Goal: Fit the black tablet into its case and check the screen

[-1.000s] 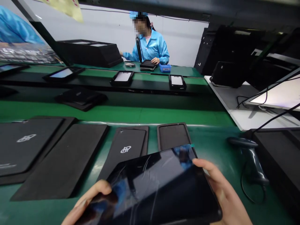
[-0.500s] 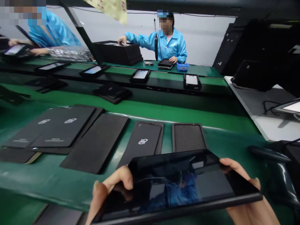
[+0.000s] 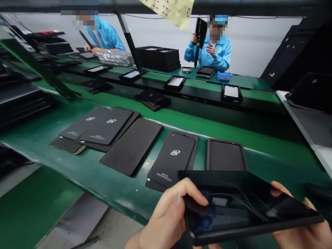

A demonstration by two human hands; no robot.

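Observation:
A black tablet (image 3: pixel 241 207) with a dark, glossy screen is held between my two hands, screen up, above the front edge of the bench. My left hand (image 3: pixel 168 214) grips its left end, thumb over the screen edge. Around the right end my right hand (image 3: pixel 303 228) is closed, partly hidden beneath it. Just behind the tablet lie a dark foam tray (image 3: pixel 225 155) and a black back cover (image 3: pixel 175 154) with a white logo, resting on a dark pad. Farther left are a plain dark foam pad (image 3: pixel 133 145) and more logo-marked covers (image 3: pixel 103 126).
Beyond the green bench (image 3: pixel 77 166) runs a conveyor carrying several framed devices, one a white-screened unit (image 3: pixel 231 91). Across it, a person in blue (image 3: pixel 220 58) holds up a dark panel near a blue bin (image 3: pixel 224 76). Another person (image 3: pixel 107 36) works farther left.
The view has swung left, so the bench things sit farther right. Both hands still hold the tablet. The person opposite has raised a dark panel from the stack area.

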